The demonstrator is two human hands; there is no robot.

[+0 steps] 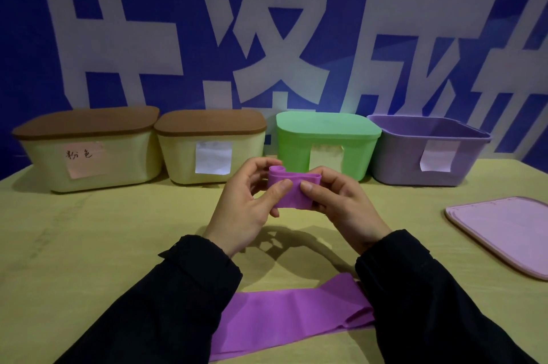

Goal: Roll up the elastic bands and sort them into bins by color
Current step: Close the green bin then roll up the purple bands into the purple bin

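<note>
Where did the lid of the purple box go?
In the head view, the pink-purple lid lies flat on the table at the far right, just in front of the open purple bin and right of the right hand.

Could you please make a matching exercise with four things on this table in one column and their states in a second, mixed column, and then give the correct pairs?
Things
1. purple bin
2. green bin
3. pink lid
4. purple band

States
A. lying flat on the table at the right
B. partly rolled, pinched between both hands
C. open, no lid on it
D. closed with a lid of its own colour

Pairs: 1-C, 2-D, 3-A, 4-B
</note>
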